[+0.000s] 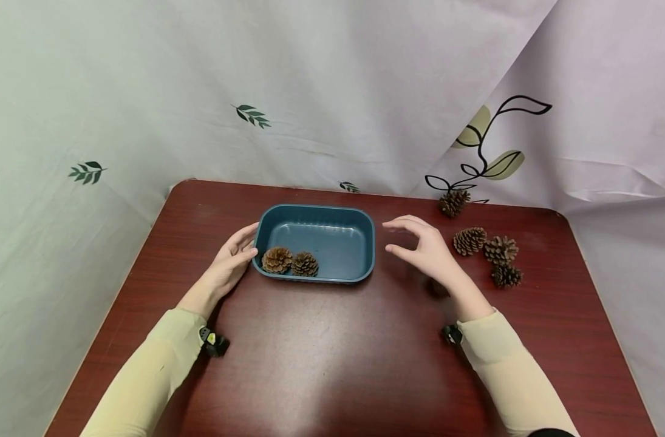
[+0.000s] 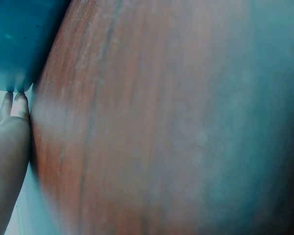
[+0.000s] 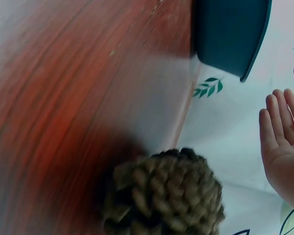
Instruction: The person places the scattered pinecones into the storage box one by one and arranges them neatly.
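Observation:
A dark blue rectangular tub (image 1: 340, 280) stands on the table, with two brown pine cones, one (image 1: 277, 260) in its near left corner and another (image 1: 305, 264) beside it. My left hand (image 1: 229, 262) rests fingertips and thumb against the tub's left end; the left wrist view shows straight fingers (image 2: 20, 105) touching the outer wall. Off the tub's right end, my right hand (image 1: 424, 246) hovers above the table, thumb and fingers apart, holding nothing. Partly hidden under the right forearm lies a pine cone (image 1: 437, 289), large in the right wrist view (image 3: 166, 193).
On the table's right side lie several more pine cones: one (image 1: 453, 203) at the back edge, one (image 1: 469, 241) nearer, and a touching pair, upper (image 1: 501, 249) and lower (image 1: 506, 275). A pale leaf-patterned cloth (image 1: 332, 91) hangs behind the red-brown table (image 1: 310, 352).

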Motion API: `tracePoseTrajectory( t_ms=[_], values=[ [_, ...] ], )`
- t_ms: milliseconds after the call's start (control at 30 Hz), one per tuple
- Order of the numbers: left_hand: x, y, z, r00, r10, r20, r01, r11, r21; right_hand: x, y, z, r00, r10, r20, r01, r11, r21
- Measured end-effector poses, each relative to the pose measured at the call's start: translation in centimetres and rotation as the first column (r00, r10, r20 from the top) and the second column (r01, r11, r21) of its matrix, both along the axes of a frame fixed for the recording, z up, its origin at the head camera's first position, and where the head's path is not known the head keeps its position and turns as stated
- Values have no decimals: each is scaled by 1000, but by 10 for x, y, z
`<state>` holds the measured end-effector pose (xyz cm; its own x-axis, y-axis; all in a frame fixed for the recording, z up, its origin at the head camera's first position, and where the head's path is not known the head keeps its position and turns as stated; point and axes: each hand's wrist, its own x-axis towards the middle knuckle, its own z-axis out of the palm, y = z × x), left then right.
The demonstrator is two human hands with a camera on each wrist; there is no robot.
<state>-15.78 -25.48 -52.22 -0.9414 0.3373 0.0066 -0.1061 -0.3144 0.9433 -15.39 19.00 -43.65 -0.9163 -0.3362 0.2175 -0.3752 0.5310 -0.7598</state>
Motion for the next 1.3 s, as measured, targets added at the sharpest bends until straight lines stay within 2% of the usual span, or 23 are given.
tracePoseTrajectory(
  t_ms=[300, 533, 867, 1300],
  values=[
    [0, 1, 1, 1000, -4, 0, 4, 1000, 19, 1, 21, -6, 999, -40, 19, 39, 999, 31],
    [0, 1, 1, 1000, 1, 7, -1, 1000, 1, 3, 38, -11, 998, -58, 5, 58, 996, 61],
    [-1, 2, 1, 1000, 2, -1, -2, 1000, 13, 3, 57, -17, 996, -88, -19, 90, 984, 155],
    [-1, 1, -2, 1000, 9, -12, -9, 999, 32, 2, 71, -26, 998, -63, 8, 59, 968, 245]
  ],
)
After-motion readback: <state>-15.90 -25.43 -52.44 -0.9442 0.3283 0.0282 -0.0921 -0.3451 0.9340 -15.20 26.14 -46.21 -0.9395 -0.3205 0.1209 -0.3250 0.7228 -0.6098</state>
